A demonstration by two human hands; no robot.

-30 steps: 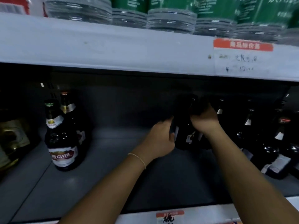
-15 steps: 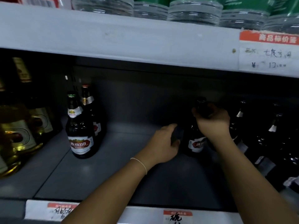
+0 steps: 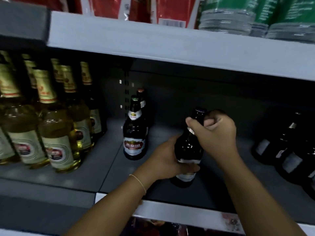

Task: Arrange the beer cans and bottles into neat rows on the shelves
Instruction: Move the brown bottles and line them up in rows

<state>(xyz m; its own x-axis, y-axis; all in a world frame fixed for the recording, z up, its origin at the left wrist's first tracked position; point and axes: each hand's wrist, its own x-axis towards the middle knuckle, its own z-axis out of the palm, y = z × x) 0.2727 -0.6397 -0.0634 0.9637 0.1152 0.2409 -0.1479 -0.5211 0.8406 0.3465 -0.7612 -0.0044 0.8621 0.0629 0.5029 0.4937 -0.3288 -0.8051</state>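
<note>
At nine o'clock, pale gold bottles crowd the grey shelf; two dark labelled bottles stand just left of centre. My left hand wraps the body of a dark beer bottle, upright at centre, my right hand clamps its neck; more dark bottles lean at three o'clock.

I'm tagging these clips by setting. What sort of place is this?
Likely a shop's drinks aisle: grey metal shelving stocked with rows of gold-foil yellow bottles, while both hands grip a dark brown beer bottle.
</note>
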